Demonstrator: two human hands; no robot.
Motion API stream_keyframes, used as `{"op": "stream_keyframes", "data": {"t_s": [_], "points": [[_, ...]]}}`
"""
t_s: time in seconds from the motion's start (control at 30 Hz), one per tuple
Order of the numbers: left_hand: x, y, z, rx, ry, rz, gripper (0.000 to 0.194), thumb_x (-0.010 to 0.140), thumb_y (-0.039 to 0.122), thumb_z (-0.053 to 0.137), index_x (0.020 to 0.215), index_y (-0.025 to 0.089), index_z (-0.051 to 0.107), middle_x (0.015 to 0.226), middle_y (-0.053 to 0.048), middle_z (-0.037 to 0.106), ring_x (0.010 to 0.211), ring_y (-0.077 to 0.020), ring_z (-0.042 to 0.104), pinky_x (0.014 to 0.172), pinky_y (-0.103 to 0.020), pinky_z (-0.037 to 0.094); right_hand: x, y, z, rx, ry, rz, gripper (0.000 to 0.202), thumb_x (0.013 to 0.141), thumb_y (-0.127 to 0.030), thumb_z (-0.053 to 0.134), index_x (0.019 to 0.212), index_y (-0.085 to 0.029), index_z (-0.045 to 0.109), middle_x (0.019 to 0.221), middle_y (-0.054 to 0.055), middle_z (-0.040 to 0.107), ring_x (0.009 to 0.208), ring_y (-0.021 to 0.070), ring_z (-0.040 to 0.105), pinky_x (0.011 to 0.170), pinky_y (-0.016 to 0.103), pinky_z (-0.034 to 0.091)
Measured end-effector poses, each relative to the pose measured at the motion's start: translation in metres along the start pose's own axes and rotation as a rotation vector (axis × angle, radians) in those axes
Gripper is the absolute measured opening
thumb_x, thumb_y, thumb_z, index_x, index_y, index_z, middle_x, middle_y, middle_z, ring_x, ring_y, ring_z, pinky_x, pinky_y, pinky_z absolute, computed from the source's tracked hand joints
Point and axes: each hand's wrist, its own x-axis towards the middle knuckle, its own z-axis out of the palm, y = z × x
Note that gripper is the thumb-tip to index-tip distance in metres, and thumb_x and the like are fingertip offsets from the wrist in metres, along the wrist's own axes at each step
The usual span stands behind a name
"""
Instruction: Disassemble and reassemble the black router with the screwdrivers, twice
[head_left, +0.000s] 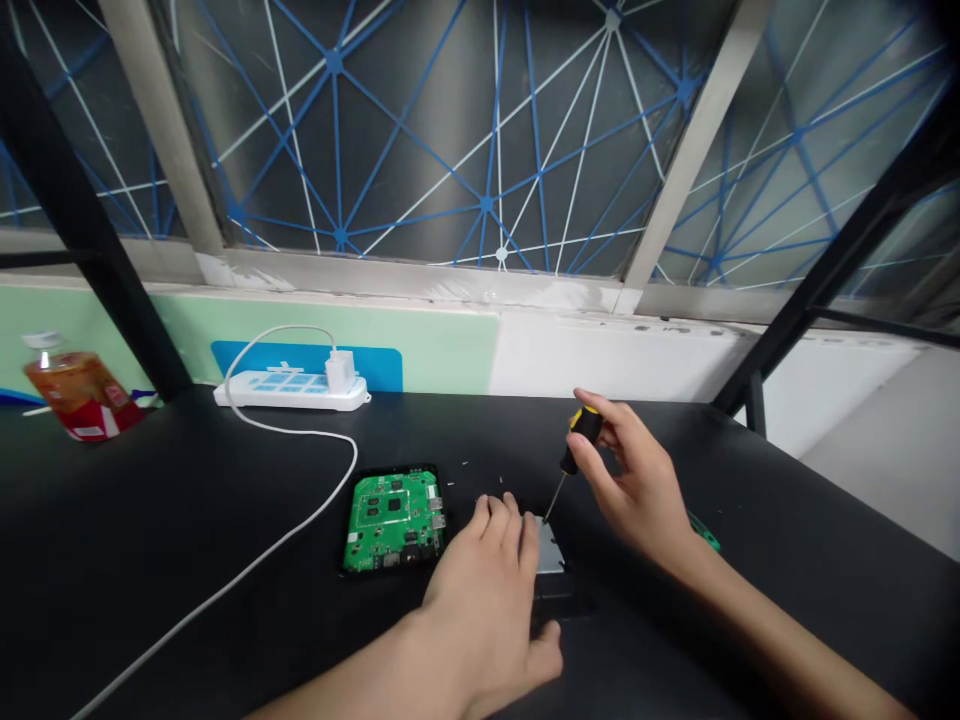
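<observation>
Screwdriver (583,432) between pinched right fingers (609,407), left fingers (529,548) outstretched over plate (551,550), black desk (150,500), patterned window (442,130)

Left hand (480,590): bare, slim-fingered. Right hand (641,485): bare, slim-fingered. Left forearm (386,670): bare down to lower view edge. Right forearm (772,628): bare, slender, narrowing toward hand.

My head camera faces forward and down: my left hand (484,590) and right hand (637,490) near, window (435,130) far beyond the table (202,520).
</observation>
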Motion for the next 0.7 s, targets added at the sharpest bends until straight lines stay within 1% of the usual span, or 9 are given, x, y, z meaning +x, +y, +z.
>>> {"op": "stream_keyframes", "data": {"t_s": [0.03,0.1,0.2,0.3,0.37,0.47,0.57,0.7], "points": [[0.000,0.000,0.001,0.009,0.017,0.009,0.079,0.094,0.054,0.038,0.146,-0.006,0.036,0.149,-0.028,0.039,0.138,-0.0430,0.037,0.113,-0.052,0.028,0.002,-0.001,-0.002,0.008,-0.003,0.001,0.042,0.094,-0.026,0.057,0.135,-0.027,0.051,0.099,0.006,0.060,0.081,0.0188,0.061,0.077,0.040,0.053],[0.000,0.000,0.003,0.025,0.047,0.024,0.078,0.095,0.054,0.038,0.144,-0.007,0.038,0.147,-0.028,0.042,0.135,-0.0415,0.041,0.112,-0.050,0.030,0.006,-0.002,-0.004,0.040,0.030,0.013,0.043,0.092,-0.027,0.060,0.135,-0.027,0.051,0.103,0.007,0.061,0.085,0.0199,0.064,0.080,0.041,0.054],[0.001,0.000,0.008,0.048,0.082,0.031,0.078,0.095,0.054,0.037,0.143,-0.008,0.041,0.144,-0.028,0.046,0.133,-0.0410,0.043,0.112,-0.050,0.029,0.014,-0.008,0.000,0.143,0.082,0.046,0.043,0.092,-0.028,0.061,0.134,-0.029,0.051,0.107,0.007,0.064,0.089,0.0208,0.067,0.084,0.041,0.056],[0.002,0.001,0.011,0.080,0.106,0.045,0.077,0.094,0.054,0.037,0.142,-0.006,0.043,0.144,-0.026,0.048,0.132,-0.0402,0.043,0.111,-0.050,0.029,0.020,-0.017,0.013,0.249,0.032,0.048,0.041,0.093,-0.029,0.059,0.132,-0.029,0.050,0.108,0.007,0.064,0.090,0.0203,0.069,0.084,0.041,0.058],[0.003,0.001,0.013,0.096,0.138,0.060,0.075,0.094,0.052,0.039,0.142,-0.005,0.044,0.144,-0.025,0.049,0.132,-0.0387,0.044,0.111,-0.050,0.029,0.023,-0.022,0.023,0.262,-0.024,0.025,0.040,0.093,-0.028,0.060,0.131,-0.029,0.050,0.109,0.007,0.064,0.088,0.0195,0.069,0.084,0.040,0.059],[0.004,0.002,0.015,0.099,0.223,0.090,0.071,0.093,0.049,0.044,0.140,-0.003,0.046,0.140,-0.023,0.053,0.128,-0.0358,0.048,0.110,-0.048,0.031,0.026,-0.029,0.036,0.242,-0.084,-0.027,0.037,0.093,-0.028,0.060,0.129,-0.027,0.053,0.107,0.006,0.061,0.088,0.0187,0.067,0.082,0.039,0.059],[0.003,0.002,0.016,0.097,0.300,0.130,0.063,0.093,0.046,0.046,0.136,0.001,0.051,0.135,-0.020,0.058,0.124,-0.0326,0.050,0.109,-0.045,0.033,0.028,-0.032,0.043,0.215,-0.128,-0.060,0.034,0.094,-0.028,0.058,0.128,-0.025,0.053,0.103,0.006,0.060,0.087,0.0181,0.066,0.079,0.038,0.060],[0.002,0.003,0.017,0.099,0.329,0.152,0.058,0.093,0.045,0.046,0.133,0.003,0.055,0.133,-0.018,0.060,0.122,-0.0303,0.051,0.109,-0.044,0.033,0.028,-0.031,0.048,0.174,-0.139,-0.086,0.034,0.093,-0.026,0.058,0.127,-0.024,0.053,0.102,0.006,0.060,0.086,0.0183,0.065,0.079,0.038,0.058]]}}
